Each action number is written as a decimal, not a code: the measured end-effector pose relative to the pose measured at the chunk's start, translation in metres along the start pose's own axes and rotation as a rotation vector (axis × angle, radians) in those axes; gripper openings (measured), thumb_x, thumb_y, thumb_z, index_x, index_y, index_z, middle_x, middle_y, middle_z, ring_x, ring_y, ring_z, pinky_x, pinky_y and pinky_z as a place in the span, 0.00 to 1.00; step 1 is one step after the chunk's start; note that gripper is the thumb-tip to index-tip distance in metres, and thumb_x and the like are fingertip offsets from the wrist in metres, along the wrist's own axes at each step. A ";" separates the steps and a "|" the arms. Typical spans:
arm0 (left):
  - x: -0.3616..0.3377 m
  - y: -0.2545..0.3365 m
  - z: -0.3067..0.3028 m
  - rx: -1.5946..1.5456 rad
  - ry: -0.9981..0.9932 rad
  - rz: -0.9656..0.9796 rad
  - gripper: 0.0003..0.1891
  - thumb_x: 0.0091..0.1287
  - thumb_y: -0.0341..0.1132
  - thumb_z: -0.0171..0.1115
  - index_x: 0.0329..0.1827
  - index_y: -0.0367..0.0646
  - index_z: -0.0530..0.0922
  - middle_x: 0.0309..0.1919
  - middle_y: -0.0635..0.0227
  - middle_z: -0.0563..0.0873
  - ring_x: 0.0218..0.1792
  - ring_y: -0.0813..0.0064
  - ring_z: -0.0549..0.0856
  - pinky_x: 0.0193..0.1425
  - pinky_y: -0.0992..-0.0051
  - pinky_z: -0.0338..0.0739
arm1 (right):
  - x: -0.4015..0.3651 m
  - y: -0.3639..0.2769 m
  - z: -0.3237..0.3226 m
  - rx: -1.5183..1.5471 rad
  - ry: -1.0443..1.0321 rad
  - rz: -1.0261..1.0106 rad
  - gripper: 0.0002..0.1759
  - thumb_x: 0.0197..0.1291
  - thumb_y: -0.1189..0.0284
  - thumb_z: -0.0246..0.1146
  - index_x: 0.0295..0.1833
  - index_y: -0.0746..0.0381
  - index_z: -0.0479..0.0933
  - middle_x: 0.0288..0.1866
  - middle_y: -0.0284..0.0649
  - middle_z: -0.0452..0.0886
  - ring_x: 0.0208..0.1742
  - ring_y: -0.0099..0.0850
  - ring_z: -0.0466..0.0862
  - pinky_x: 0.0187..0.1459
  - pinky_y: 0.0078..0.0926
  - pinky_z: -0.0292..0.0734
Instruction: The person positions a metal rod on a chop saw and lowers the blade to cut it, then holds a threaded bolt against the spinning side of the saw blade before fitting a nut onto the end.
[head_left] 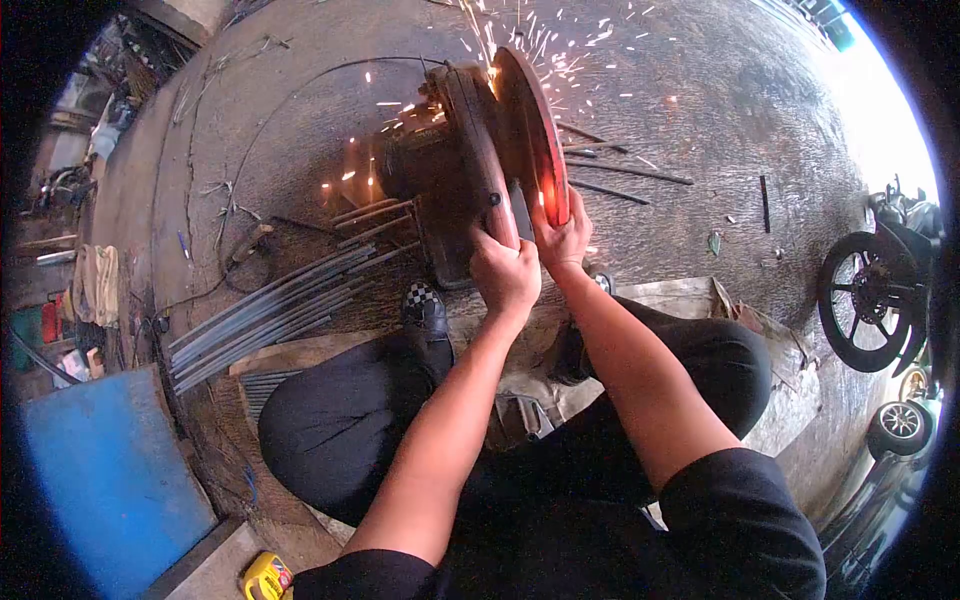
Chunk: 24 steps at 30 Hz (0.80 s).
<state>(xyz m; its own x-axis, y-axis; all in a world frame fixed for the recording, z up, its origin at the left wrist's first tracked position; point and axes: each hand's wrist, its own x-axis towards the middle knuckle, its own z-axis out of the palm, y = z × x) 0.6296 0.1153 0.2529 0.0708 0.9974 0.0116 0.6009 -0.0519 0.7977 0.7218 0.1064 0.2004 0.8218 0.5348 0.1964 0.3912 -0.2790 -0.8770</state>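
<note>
Orange sparks [560,65] are being thrown upward and outward from between the tops of a curved arm [478,135] and a red disc [545,140], both apparently belonging to the machine [415,165], which is being worked on the floor [730,120] ahead of the feet. The lower end of the curved arm is being gripped by the left hand [508,275], its fingers being wrapped around it. Just beside it, the lower end of the disc is being gripped by the right hand [563,240]; whether a guard or a loose piece is being held there cannot be told.

By appearance, metal is being abraded, and control is probably best being served by firm, even pressure from both hands, any sudden twist being guarded against by steady wrists. Both hands are being placed low, away from the bright contact; such spacing is worth being respected, since no gloves are being worn. The sparks are being directed largely away from the body, an angle worth being preserved. Close footing is being given by a checkered shoe [427,310], near which rods [280,300] are being left; snagging on these, or on the cable [300,88], is best being avoided.
</note>
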 end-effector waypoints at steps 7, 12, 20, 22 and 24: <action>0.000 0.001 -0.002 0.021 -0.038 -0.024 0.23 0.50 0.29 0.60 0.49 0.31 0.67 0.32 0.38 0.80 0.37 0.38 0.80 0.43 0.49 0.74 | -0.001 0.004 0.000 0.016 -0.011 0.009 0.27 0.43 0.67 0.65 0.54 0.58 0.73 0.46 0.48 0.80 0.48 0.49 0.80 0.49 0.38 0.75; 0.000 -0.003 0.001 -0.012 0.001 0.015 0.23 0.50 0.28 0.60 0.49 0.31 0.67 0.32 0.39 0.81 0.37 0.39 0.81 0.42 0.50 0.75 | 0.001 0.012 0.002 -0.006 -0.041 -0.017 0.28 0.42 0.68 0.65 0.54 0.60 0.73 0.47 0.49 0.80 0.49 0.49 0.79 0.50 0.39 0.75; -0.001 0.000 0.000 0.006 0.002 -0.014 0.21 0.50 0.29 0.60 0.47 0.32 0.67 0.30 0.39 0.81 0.37 0.38 0.80 0.42 0.49 0.74 | 0.000 0.010 0.001 -0.028 -0.012 -0.060 0.29 0.41 0.68 0.65 0.55 0.60 0.72 0.46 0.50 0.80 0.48 0.50 0.79 0.50 0.40 0.74; -0.001 0.002 0.000 0.015 0.011 0.007 0.21 0.50 0.29 0.60 0.47 0.31 0.67 0.30 0.39 0.81 0.37 0.38 0.80 0.42 0.49 0.74 | 0.000 0.011 0.002 -0.012 -0.013 -0.044 0.29 0.42 0.68 0.65 0.55 0.60 0.72 0.46 0.50 0.80 0.48 0.50 0.79 0.50 0.40 0.75; -0.001 0.004 -0.002 0.025 0.019 0.029 0.21 0.50 0.29 0.60 0.47 0.31 0.67 0.30 0.39 0.81 0.37 0.38 0.80 0.42 0.49 0.74 | 0.000 0.011 0.003 0.004 -0.012 -0.028 0.28 0.42 0.68 0.65 0.55 0.60 0.72 0.46 0.50 0.80 0.48 0.50 0.79 0.49 0.39 0.75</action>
<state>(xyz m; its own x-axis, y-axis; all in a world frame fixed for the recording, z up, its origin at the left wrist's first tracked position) 0.6301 0.1144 0.2576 0.0735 0.9962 0.0461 0.6184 -0.0818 0.7816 0.7247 0.1053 0.1898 0.8054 0.5522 0.2154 0.4122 -0.2608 -0.8729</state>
